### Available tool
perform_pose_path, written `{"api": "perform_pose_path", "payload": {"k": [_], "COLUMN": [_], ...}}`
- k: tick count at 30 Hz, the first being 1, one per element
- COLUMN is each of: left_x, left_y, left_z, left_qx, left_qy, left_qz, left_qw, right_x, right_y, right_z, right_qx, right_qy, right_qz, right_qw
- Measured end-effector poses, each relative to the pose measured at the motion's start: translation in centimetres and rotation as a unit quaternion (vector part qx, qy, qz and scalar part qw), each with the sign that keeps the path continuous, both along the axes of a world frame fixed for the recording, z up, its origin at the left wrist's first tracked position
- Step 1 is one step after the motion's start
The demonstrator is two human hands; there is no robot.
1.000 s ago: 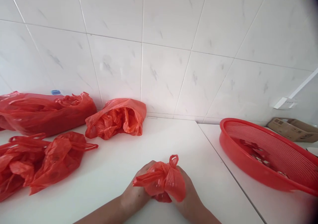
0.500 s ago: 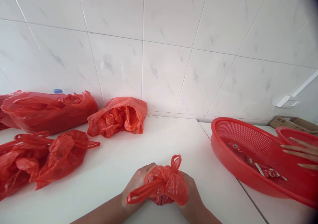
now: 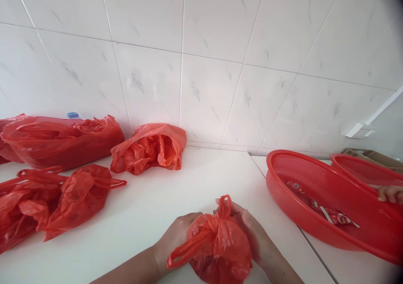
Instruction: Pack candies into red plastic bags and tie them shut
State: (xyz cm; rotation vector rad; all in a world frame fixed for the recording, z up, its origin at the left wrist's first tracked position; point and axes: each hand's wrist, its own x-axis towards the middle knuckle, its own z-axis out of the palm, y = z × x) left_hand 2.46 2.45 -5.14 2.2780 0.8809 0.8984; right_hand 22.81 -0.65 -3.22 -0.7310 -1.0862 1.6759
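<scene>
A red plastic bag (image 3: 222, 246), knotted at the top, is between my two hands low in the middle of the view. One handle loop sticks up and another points left. Dark contents show faintly through the thin film. My left hand (image 3: 176, 237) wraps round the left side of the bag, its fingertips hidden behind it. On the right side, my right hand (image 3: 250, 231) presses against the bag, with its fingers reaching behind the knot. Both hands are closed on the bag.
Tied red bags (image 3: 75, 202) lie on the white table (image 3: 145, 223) at left. A full red bag (image 3: 66, 143) and an open red bag (image 3: 151, 147) stand by the wall. At right, a red basket (image 3: 283, 200) holds several wrapped packets (image 3: 341, 219); another person's hand (image 3: 390, 193) touches its rim.
The bag has turned so more of its round side shows, and my right hand has shifted up and right. The other person's hand now curls at the basket rim; the basket behind has moved left.
</scene>
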Motion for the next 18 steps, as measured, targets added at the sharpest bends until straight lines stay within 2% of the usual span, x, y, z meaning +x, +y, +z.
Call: {"api": "perform_pose_path", "payload": {"k": [2, 4, 6, 8, 14, 18], "left_x": [-0.3, -0.7, -1.1, -1.4, -1.6, -1.5], "left_y": [0.2, 0.6, 0.8, 0.6, -1.5, -2.4], "left_z": [-0.6, -1.3, -1.7, -1.7, 0.9, 2.2], "left_qx": [-0.011, 0.011, 0.079, 0.149, 0.247, 0.312], "left_qy": [0.003, -0.058, -0.149, -0.189, -0.112, -0.071], "left_qz": [-0.047, -0.072, -0.074, -0.077, -0.079, -0.12], "left_qw": [0.999, 0.996, 0.983, 0.967, 0.959, 0.94], "right_x": [-0.4, -0.6, -0.4, -0.1, 0.0, 0.0], "right_y": [0.1, 0.4, 0.6, 0.8, 0.9, 1.2], "right_z": [-0.7, -1.2, -1.5, -1.6, -1.7, -1.8], "right_qx": [-0.045, -0.082, -0.095, -0.103, -0.117, -0.086], "right_qy": [0.056, 0.106, 0.133, 0.131, 0.087, -0.039], "right_qz": [-0.022, -0.052, -0.075, -0.087, -0.081, -0.151], "right_qw": [0.997, 0.99, 0.984, 0.982, 0.986, 0.984]}}
